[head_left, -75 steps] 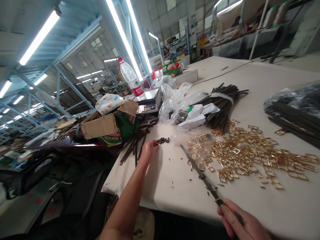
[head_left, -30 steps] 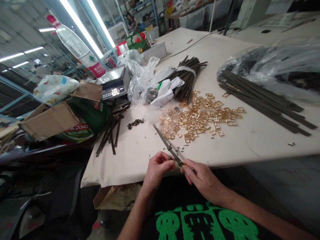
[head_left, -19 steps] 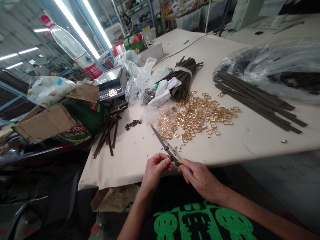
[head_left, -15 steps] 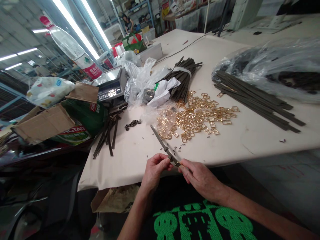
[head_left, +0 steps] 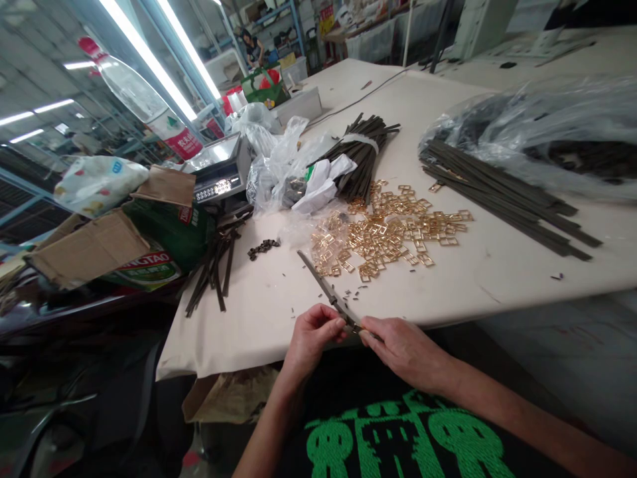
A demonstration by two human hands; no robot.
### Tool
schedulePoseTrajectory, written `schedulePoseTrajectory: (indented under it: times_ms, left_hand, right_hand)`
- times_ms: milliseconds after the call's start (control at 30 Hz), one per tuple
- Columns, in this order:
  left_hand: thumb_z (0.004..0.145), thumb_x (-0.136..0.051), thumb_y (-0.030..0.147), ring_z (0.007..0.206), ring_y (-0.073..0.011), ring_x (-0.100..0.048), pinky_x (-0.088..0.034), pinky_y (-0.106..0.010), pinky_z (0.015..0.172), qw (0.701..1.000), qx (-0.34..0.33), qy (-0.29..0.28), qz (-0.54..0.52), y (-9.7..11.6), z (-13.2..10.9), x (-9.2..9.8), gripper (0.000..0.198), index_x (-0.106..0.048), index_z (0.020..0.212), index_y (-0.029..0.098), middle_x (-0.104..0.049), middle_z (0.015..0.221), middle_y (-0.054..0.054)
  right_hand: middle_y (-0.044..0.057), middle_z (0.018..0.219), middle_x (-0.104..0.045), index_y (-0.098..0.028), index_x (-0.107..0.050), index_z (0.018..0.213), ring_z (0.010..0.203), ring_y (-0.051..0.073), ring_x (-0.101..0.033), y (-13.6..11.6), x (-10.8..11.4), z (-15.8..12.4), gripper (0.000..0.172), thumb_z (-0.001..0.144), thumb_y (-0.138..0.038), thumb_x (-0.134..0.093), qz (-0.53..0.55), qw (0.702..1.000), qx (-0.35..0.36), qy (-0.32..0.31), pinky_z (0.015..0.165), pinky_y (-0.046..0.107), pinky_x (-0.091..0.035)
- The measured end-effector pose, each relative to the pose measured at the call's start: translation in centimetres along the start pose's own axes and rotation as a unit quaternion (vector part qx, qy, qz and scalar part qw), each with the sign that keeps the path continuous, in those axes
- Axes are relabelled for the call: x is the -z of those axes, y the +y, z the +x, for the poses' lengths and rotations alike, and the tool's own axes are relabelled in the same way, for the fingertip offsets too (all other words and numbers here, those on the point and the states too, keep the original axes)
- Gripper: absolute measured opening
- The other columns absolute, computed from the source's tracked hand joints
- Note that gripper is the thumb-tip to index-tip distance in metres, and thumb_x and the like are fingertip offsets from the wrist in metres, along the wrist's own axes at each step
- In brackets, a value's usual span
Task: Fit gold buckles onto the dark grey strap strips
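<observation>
**A:** Where was the dark strap [head_left: 322, 284] lying, as against the hands?

**B:** Its near end sat right between them, at the front edge of the table [head_left: 490, 269]. From there it ran away from the person, slanting up and to the left across the white top.

**A:** And the left hand [head_left: 311, 335]?

**B:** Curled in, with the thumb and fingertips pinched together on the strap just short of its near end. Whether it also held some small piece there, I couldn't tell.

**A:** The right hand [head_left: 404, 348]?

**B:** Closed as well, with the fingertips nipping the very end of the strap. The two sets of fingertips were almost touching.

**A:** What lay round about?

**B:** The strap's far tip stopped just beside a heap of gold buckles [head_left: 393, 229], on the heap's left edge. A little pile of small dark bits [head_left: 263, 247] lay left of that tip. Loose dark strips [head_left: 215, 262] lay further left, well apart from both hands. A tied bundle of straps [head_left: 365, 153] lay beyond the buckles.
</observation>
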State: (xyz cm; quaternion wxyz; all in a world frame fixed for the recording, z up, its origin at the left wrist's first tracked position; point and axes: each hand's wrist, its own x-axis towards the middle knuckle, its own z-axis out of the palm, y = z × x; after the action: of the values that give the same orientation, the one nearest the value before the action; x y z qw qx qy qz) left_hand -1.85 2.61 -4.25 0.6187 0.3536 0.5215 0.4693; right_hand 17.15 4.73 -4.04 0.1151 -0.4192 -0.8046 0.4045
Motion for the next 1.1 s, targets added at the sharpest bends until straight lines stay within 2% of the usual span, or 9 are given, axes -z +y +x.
schedulePoseTrajectory:
  times_ms: [133, 267, 433, 633, 967, 1100]
  left_hand:
    - [0.062, -0.086, 0.032, 0.055, -0.0105, -0.058, -0.045, -0.021, 0.053, 1.0, -0.002, 0.004, -0.021, -0.1, -0.1, -0.2, 0.032, -0.065, 0.078, 0.014, -0.065, 0.061, 0.001]
    - [0.061, -0.087, 0.032, 0.056, -0.0107, -0.059, -0.047, -0.021, 0.055, 1.0, 0.017, -0.016, -0.011, 0.2, -0.3, 0.1, 0.031, -0.068, 0.076, 0.012, -0.067, 0.062, -0.001]
    - [0.06, -0.087, 0.036, 0.051, -0.0113, -0.057, -0.047, -0.024, 0.054, 0.999, 0.05, -0.014, 0.014, 0.4, -0.4, 0.4, 0.033, -0.073, 0.077, 0.012, -0.067, 0.058, -0.002]
    - [0.057, -0.089, 0.034, 0.054, -0.0115, -0.057, -0.046, -0.023, 0.055, 0.998, 0.044, -0.022, 0.035, 0.4, -0.4, 0.3, 0.032, -0.074, 0.075, 0.013, -0.068, 0.061, -0.003]
    - [0.062, -0.085, 0.034, 0.053, -0.0096, -0.052, -0.041, -0.021, 0.053, 0.991, 0.061, -0.095, 0.074, 0.6, -0.6, 0.8, 0.027, -0.074, 0.077, 0.014, -0.065, 0.061, -0.002]
    - [0.069, -0.081, 0.037, 0.054, -0.0097, -0.051, -0.042, -0.022, 0.055, 0.987, 0.048, -0.116, 0.096, 0.9, -0.6, 1.1, 0.028, -0.076, 0.086, 0.015, -0.065, 0.066, -0.002]
  right_hand:
    - [0.003, 0.072, -0.066, -0.019, -0.057, 0.078, 0.064, 0.018, -0.057, 0.1, 0.1, -0.1, 0.023, 0.096, -0.026, -0.043, -0.021, 1.0, 0.005, -0.005, 0.059, 0.027, -0.032]
    - [0.003, 0.072, -0.067, -0.019, -0.058, 0.078, 0.063, 0.017, -0.057, 0.1, -0.3, -0.2, 0.022, 0.095, -0.024, -0.044, -0.024, 1.0, 0.012, -0.005, 0.058, 0.027, -0.031]
    - [0.001, 0.072, -0.067, -0.02, -0.059, 0.079, 0.063, 0.017, -0.057, 0.5, -0.2, -0.4, 0.019, 0.094, -0.023, -0.047, -0.045, 0.997, 0.057, -0.01, 0.057, 0.027, -0.03]
    - [0.003, 0.071, -0.067, -0.019, -0.06, 0.078, 0.061, 0.018, -0.058, 0.7, -0.2, -0.4, 0.021, 0.095, -0.024, -0.048, -0.073, 0.996, 0.055, -0.02, 0.055, 0.028, -0.028]
    - [0.004, 0.071, -0.069, -0.018, -0.062, 0.075, 0.061, 0.018, -0.059, 0.3, 0.6, -0.6, 0.022, 0.093, -0.022, -0.051, -0.111, 0.991, 0.054, -0.052, 0.054, 0.028, -0.027]
    - [0.005, 0.073, -0.071, -0.019, -0.064, 0.079, 0.064, 0.019, -0.062, 0.2, 1.1, -0.4, 0.022, 0.095, -0.024, -0.049, -0.104, 0.99, 0.064, -0.065, 0.055, 0.027, -0.029]
